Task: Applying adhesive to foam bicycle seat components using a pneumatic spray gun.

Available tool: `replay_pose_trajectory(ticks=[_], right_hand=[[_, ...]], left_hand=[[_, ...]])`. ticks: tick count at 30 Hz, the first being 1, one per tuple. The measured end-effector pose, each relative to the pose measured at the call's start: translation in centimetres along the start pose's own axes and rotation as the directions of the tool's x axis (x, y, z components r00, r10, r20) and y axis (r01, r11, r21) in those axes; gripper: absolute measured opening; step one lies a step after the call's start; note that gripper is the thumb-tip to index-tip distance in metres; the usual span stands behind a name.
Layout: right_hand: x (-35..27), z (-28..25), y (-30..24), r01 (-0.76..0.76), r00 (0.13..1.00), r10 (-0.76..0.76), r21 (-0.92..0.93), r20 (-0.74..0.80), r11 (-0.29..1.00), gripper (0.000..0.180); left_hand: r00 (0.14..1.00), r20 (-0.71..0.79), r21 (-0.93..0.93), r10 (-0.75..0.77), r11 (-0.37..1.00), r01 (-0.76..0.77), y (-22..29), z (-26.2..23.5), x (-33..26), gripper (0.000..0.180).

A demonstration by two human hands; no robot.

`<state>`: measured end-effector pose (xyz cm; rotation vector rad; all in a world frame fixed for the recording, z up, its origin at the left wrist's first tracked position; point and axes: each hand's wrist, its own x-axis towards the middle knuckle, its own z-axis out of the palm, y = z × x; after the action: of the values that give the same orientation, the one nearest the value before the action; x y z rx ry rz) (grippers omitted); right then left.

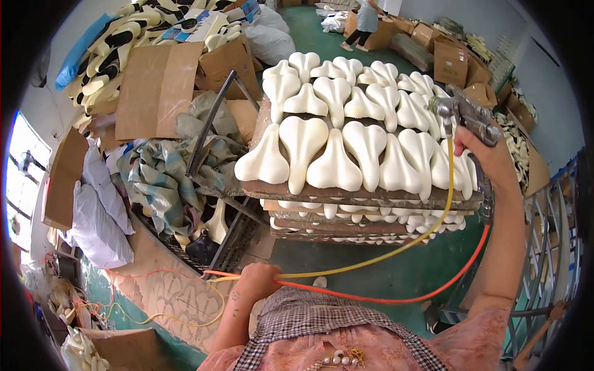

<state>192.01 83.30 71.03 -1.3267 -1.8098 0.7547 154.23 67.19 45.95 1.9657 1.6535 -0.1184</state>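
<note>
My right hand (486,154) is raised at the right and closed around a metal spray gun (465,114). A yellow hose (450,179) hangs from the gun, and an orange-red hose (396,302) runs down below that hand. Both hoses cross to my left hand (260,279), which is closed around them low in front of me. Rows of cream foam bicycle saddle pads (303,139) lie close together on the top brown board (346,193) of a stack. The gun is above the right end of these rows. My right fingers are partly hidden behind it.
A dark metal frame (210,123) stands left of the stack, by a crumpled checked sheet (158,176) and white sacks (102,216). Cardboard boxes (451,62) and saddle piles line the back. Another person (366,21) stands far off. Metal racks (550,247) are at the right.
</note>
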Motion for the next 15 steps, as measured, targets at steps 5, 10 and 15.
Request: replay_pose_trajectory(ticks=[5, 10, 15], right_hand=[[-0.9, 0.2, 0.2, 0.038, 0.999, -0.039, 0.022, 0.037, 0.999, 0.015], [-1.7, -0.4, 0.6, -0.035, 0.999, 0.036, 0.034, -0.022, 0.999, 0.015], [-6.0, 1.0, -0.2, -0.113, 0.988, 0.112, 0.006, 0.105, 0.994, 0.039]], left_hand=[[0.998, -0.068, -0.001, 0.013, 1.000, -0.013, 0.5, 0.8, 0.6, 0.027], [0.995, -0.060, 0.027, 0.079, 0.997, -0.078, 0.2, 1.6, 0.6, 0.024], [0.996, -0.016, 0.006, 0.093, 0.996, -0.093, -0.7, 2.2, -1.2, 0.025]])
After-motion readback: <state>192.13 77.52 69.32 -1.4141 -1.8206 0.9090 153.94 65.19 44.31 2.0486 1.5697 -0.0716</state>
